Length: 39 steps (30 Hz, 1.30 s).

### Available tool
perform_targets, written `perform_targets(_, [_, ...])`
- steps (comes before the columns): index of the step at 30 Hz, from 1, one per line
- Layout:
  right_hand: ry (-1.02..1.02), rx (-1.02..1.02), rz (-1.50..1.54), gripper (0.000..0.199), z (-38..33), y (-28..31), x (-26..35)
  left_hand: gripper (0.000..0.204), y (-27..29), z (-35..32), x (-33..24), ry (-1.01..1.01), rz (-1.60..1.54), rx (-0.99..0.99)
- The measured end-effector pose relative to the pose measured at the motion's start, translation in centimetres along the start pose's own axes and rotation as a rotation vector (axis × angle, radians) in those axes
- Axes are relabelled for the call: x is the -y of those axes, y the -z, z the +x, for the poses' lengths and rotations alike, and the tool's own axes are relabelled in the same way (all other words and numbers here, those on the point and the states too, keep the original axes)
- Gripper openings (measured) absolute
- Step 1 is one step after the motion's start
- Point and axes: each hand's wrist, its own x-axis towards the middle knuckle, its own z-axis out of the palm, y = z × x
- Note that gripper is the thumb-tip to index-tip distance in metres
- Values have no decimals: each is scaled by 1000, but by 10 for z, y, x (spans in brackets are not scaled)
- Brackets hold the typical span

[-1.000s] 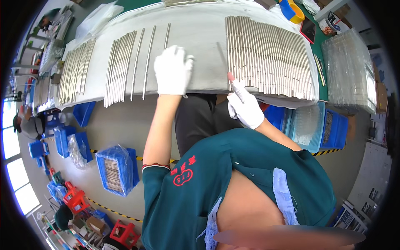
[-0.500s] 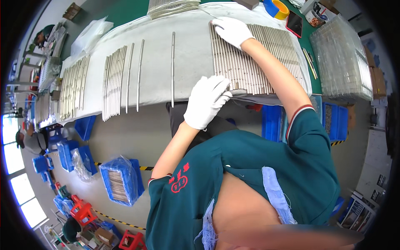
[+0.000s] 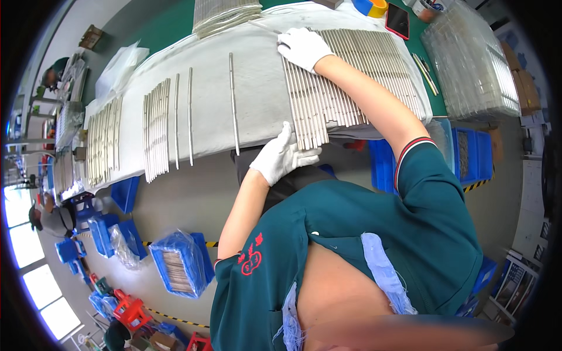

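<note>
A wide row of slim metal rods (image 3: 374, 70) lies side by side on the white cloth at the right. My right hand (image 3: 303, 50), in a white glove, is closed over the far ends of the rods at the row's left side. The near ends of several rods (image 3: 310, 131) there stick out toward me past the others. Beside these near ends is my left hand (image 3: 280, 157), also gloved, palm turned up and fingers apart. Its fingertips are close under the rod ends; whether they touch is unclear. A single rod (image 3: 233, 99) lies left of the row.
More rods lie leftward, in a bundle (image 3: 157, 128) and a farther group (image 3: 105, 137). Clear plastic trays (image 3: 468, 64) are stacked at the right, near a phone (image 3: 397, 22) and tape rolls (image 3: 370, 7). Blue bins (image 3: 473, 153) stand below the table edge.
My left hand has moved down off the rods' near ends, and its fingers have spread. The near ends it covered now show. My right hand stays at the far ends. The view has shifted slightly.
</note>
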Motion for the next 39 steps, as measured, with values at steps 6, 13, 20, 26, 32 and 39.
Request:
perform_targets(6, [-2, 4, 21, 27, -23, 11, 22, 69, -15, 10, 13, 146, -354, 192])
perform_targets(13, [-160, 185, 198, 32, -14, 24, 18, 47, -76, -12, -29, 51, -820, -31])
perform_targets(20, [-156, -34, 264, 47, -31, 48, 5, 21, -83, 18, -33, 47, -152, -50])
perform_targets(26, [-382, -121, 372, 70, -44, 111, -19, 19, -123, 81, -34, -207, 304, -63])
perform_targets(32, [-428, -70, 224, 63, -71, 73, -100, 12, -158, 140, -5, -291, 385, -103])
perform_targets(39, [-339, -31, 229, 56, -87, 57, -129, 60, -139, 175, -11, -538, 1504, -93])
